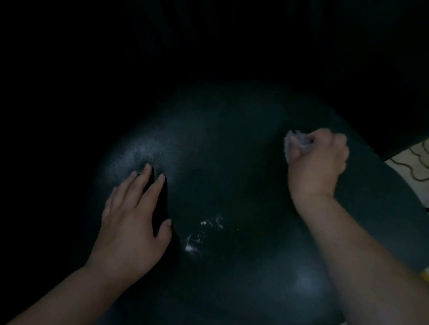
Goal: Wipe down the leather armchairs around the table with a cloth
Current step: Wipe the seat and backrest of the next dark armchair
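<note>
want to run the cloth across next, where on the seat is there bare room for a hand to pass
Bare leather lies between the left hand and the right hand, across the middle of the seat. The right hand grips the cloth near the far right edge; the left rests flat.

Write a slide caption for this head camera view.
Right hand wipes a dark leather seat with a bunched cloth; left hand rests flat.

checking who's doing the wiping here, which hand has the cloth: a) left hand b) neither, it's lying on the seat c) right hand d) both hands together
c: the right hand is curled round the pale bunched cloth on the dark armchair seat, while the left hand rests flat on the seat with straight fingers and holds nothing.
</note>
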A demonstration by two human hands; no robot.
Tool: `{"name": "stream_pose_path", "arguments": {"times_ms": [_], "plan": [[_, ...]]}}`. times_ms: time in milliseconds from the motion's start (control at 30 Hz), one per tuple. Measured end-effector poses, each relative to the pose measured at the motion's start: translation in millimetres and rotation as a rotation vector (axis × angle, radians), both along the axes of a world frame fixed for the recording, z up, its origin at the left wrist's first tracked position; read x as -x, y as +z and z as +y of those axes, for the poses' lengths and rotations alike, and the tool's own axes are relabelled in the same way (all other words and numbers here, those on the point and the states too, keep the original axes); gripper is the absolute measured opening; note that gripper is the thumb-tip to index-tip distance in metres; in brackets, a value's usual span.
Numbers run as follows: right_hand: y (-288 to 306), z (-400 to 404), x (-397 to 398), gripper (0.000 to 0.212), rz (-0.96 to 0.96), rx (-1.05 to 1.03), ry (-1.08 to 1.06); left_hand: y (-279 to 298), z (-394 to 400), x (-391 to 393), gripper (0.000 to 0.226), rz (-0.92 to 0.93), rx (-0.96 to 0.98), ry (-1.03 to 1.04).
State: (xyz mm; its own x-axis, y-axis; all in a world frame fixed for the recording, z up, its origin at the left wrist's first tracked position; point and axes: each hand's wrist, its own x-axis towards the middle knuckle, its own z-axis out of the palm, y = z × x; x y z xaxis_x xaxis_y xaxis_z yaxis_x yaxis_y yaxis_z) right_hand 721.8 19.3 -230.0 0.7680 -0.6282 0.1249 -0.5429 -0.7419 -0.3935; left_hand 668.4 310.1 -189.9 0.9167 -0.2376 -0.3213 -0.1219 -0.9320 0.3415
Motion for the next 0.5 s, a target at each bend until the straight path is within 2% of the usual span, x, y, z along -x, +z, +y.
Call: {"name": "stream_pose_path", "arguments": {"times_ms": [100, 233, 267, 433, 500], "plan": [[-1, 42, 15, 0.026, -0.058, -0.026, 0.083, 0, -1, 0, 0.077, 0.005, 0.012, 0.008], [2, 86, 39, 0.024, -0.026, -0.071, 0.435, 3, -1, 0, 0.077, 0.018, 0.016, 0.002], [2, 79, 36, 0.024, -0.018, -0.062, 0.444, 3, 0, 0, 0.077, 0.025, 0.019, -0.003], [2, 61, 29, 0.021, -0.076, -0.081, 0.197, 3, 10, 1, 0.075, 0.021, 0.050, -0.047], [3, 88, 44, 0.021, -0.077, -0.098, 0.250, 3, 13, 3, 0.075, 0.020, 0.048, -0.059]]}}
